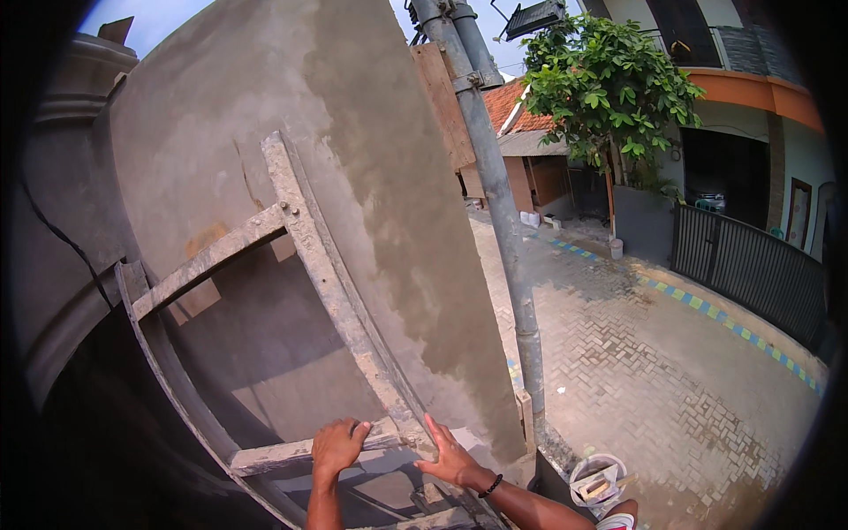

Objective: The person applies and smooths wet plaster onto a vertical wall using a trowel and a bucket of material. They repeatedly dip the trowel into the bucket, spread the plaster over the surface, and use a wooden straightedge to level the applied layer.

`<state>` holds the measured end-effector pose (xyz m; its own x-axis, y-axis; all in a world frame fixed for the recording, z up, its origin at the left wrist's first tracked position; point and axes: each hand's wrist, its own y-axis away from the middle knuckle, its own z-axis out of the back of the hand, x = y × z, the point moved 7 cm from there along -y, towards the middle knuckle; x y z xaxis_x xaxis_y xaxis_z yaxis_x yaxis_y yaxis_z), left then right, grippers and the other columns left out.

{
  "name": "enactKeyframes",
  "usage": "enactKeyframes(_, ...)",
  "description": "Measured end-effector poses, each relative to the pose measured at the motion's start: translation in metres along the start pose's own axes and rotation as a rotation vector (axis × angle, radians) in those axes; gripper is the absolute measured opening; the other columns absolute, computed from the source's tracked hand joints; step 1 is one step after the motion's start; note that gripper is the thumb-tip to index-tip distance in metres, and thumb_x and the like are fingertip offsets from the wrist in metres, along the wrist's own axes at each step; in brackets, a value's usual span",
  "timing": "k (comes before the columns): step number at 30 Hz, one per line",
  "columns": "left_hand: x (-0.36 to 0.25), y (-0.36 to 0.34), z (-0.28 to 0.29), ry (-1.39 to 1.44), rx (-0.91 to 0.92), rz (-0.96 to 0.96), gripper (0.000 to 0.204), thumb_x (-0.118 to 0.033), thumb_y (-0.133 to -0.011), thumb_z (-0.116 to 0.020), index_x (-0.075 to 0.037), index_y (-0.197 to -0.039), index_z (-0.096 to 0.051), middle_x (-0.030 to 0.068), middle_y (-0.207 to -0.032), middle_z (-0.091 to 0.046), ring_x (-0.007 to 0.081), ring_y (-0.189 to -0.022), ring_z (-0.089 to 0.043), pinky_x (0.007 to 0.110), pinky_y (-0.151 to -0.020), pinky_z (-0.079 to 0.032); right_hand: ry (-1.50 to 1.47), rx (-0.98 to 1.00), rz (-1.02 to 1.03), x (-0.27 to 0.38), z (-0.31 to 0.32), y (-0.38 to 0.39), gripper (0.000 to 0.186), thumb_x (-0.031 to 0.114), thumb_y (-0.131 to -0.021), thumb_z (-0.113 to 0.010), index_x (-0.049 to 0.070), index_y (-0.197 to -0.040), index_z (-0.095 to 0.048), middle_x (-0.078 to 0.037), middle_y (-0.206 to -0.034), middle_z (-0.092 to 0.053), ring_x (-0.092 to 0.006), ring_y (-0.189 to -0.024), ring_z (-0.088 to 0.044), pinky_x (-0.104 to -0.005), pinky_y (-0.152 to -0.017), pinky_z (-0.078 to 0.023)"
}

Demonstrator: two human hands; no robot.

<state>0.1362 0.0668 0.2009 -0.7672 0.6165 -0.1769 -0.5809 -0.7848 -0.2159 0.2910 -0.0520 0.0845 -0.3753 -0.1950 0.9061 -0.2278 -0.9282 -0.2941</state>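
A wooden ladder [322, 265], crusted with dried mortar, leans against a plastered wall [371, 177]. My left hand [337, 447] is closed over one of its rungs, with the fingertips hidden behind the wood. Just to the right, my right hand [448, 458] lies against the right side rail where that rung joins it. Its thumb and forefinger are stretched apart, and a dark beaded bracelet circles the wrist. Darker, wetter-looking plaster covers the wall's right part, while the left part looks paler.
A metal pole [503, 194] rises close beside the wall's right edge. Below my right arm stands a white bucket [598, 481] with tools in it. Beyond lie a paved lane [636, 353], a leafy tree [609, 84] and a dark gate [751, 269]. A dark cable [66, 234] hangs at left.
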Motion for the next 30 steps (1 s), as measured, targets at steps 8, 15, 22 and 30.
enactKeyframes(8, 0.010, -0.002, 0.007, 0.067, -0.067, 0.251, 0.051, -0.050, -0.094, -0.048, -0.004, -0.093, -0.071, 0.0216, -0.089, -0.068, 0.0442, -0.091, -0.062, 0.051, -0.080, -0.046, 0.058, 0.098, 0.145, 0.011, 0.017, -0.008, 0.105, 0.036, -0.082, -0.074, 0.001, -0.155, -0.006, -0.029, -0.145, -0.030, -0.0441, -0.136, -0.034, -0.0444, -0.110, -0.034)
enactKeyframes(15, 0.006, 0.006, 0.016, 0.063, -0.155, 0.417, 0.044, -0.048, -0.086, -0.061, -0.005, -0.088, -0.072, 0.0183, -0.074, -0.066, 0.0399, -0.076, -0.065, 0.047, -0.068, -0.047, -0.052, 0.158, 0.481, 0.073, 0.046, -0.068, 0.109, 0.034, -0.081, -0.076, 0.006, -0.156, -0.001, -0.031, -0.137, -0.034, -0.0477, -0.126, -0.040, -0.0523, -0.103, -0.039)
enactKeyframes(22, 0.012, 0.009, 0.009, 0.068, -0.117, 0.470, 0.039, -0.044, -0.080, -0.059, -0.009, -0.091, -0.073, 0.0164, -0.082, -0.070, 0.0385, -0.084, -0.066, 0.044, -0.076, -0.051, -0.127, 0.231, 0.533, 0.061, 0.031, -0.070, 0.115, 0.031, -0.081, -0.077, 0.004, -0.154, 0.008, -0.032, -0.136, -0.030, -0.0502, -0.125, -0.036, -0.0502, -0.106, -0.036)
enactKeyframes(30, 0.021, 0.008, -0.003, -0.085, -0.036, 0.375, 0.040, -0.046, -0.085, -0.051, -0.013, -0.097, -0.071, 0.0149, -0.102, -0.069, 0.0377, -0.100, -0.062, 0.045, -0.089, -0.049, -0.172, 0.281, 0.524, 0.054, 0.027, -0.068, 0.113, 0.034, -0.082, -0.076, 0.003, -0.153, 0.006, -0.032, -0.139, -0.025, -0.0503, -0.129, -0.032, -0.0510, -0.107, -0.034)
